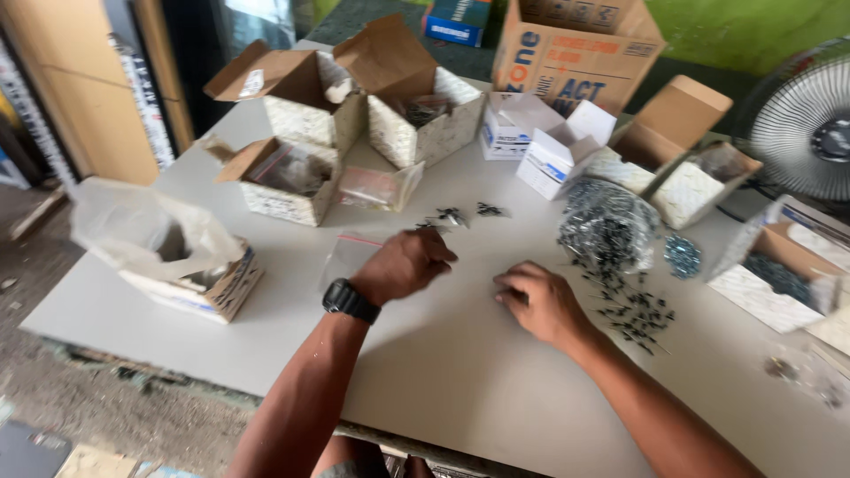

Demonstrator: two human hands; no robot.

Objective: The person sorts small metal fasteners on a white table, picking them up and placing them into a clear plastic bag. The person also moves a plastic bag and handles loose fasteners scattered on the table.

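Dark small screws [633, 312] lie scattered on our pale counter [443, 372], just right of our right hand [537, 301], fingers curled together. Our left hand [403, 264] hovers fisted beside a clear plastic bag [347, 257]; whether it pinches anything, we cannot tell.

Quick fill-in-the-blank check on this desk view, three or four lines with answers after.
1. The left hand has a black ____ strapped on its wrist.
2. The right hand rests on the table just left of the scattered small dark ____.
3. The clear plastic bag lies flat beside the ____ hand.
4. At the right edge stands a white ____ behind a wire grille.

Missing words: watch; screws; left; fan
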